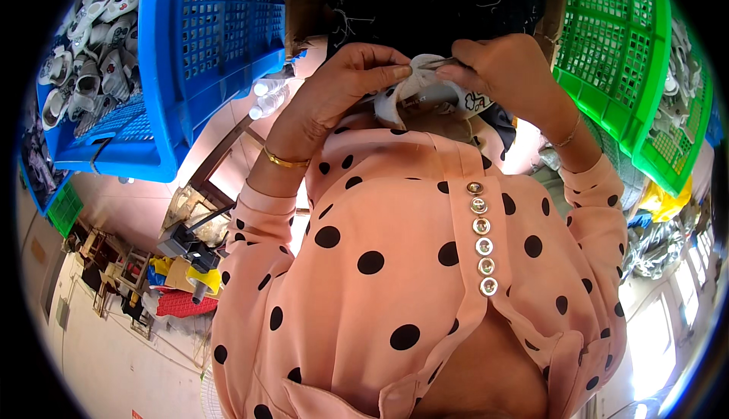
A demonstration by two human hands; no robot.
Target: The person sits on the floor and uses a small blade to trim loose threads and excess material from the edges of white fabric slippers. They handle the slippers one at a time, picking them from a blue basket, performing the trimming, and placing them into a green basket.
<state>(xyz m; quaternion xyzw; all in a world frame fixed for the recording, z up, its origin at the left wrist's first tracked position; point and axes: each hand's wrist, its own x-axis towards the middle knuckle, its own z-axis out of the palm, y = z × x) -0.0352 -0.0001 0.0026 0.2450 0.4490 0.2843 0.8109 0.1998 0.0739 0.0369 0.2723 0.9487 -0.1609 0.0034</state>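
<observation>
A small white shoe (414, 89) with dark print on it is held up in front of my body, at the top middle of the head view. My left hand (353, 81) pinches its edge between thumb and fingers from the left. From the right, my right hand (509, 70) closes thumb and fingertips on the upper edge of the same shoe. Curled fingers hide part of that edge, and whether a small tool or thread sits in the right fingers does not show. A black cloth (433, 9) strewn with pale loose threads lies just beyond both hands.
To the left, a tall blue plastic crate (163, 77) holds many small white shoes (87, 77). A green plastic crate (607, 62) stands to the right, with more pale shoes (680, 77) past it. Clear plastic bottles (269, 99) are near my left forearm.
</observation>
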